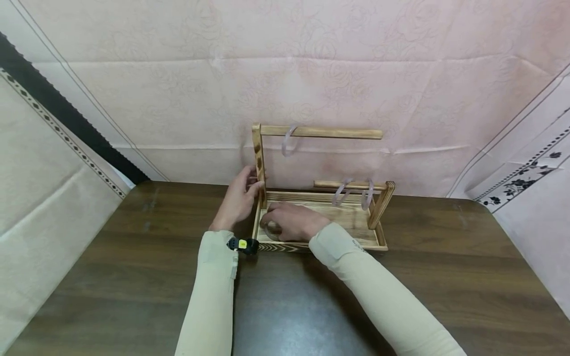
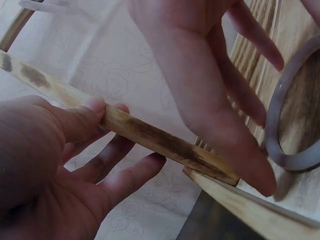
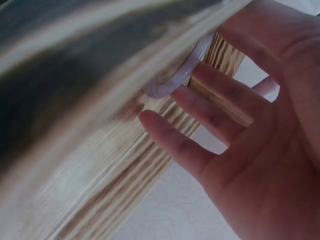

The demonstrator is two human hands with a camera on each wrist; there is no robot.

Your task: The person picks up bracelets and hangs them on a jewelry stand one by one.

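My left hand [image 1: 238,200] grips the tall left post of a wooden jewelry stand [image 1: 259,155], thumb on one side and fingers on the other in the left wrist view. Over the left end of the stand's tray base is my right hand [image 1: 294,221], palm down. A pale translucent bangle [image 2: 274,115] lies in the tray close to its fingers. In the right wrist view those fingers [image 3: 175,140] are fairly straight and reach to the bangle's rim [image 3: 192,62]; whether they press on it I cannot tell.
One bangle [image 1: 286,143] hangs on the upper bar [image 1: 338,132]. Two more bangles, a left one [image 1: 339,194] and a right one [image 1: 367,196], hang on the lower bar at right. The stand is on a dark wooden table [image 1: 133,277], before a pink patterned cloth [image 1: 356,89].
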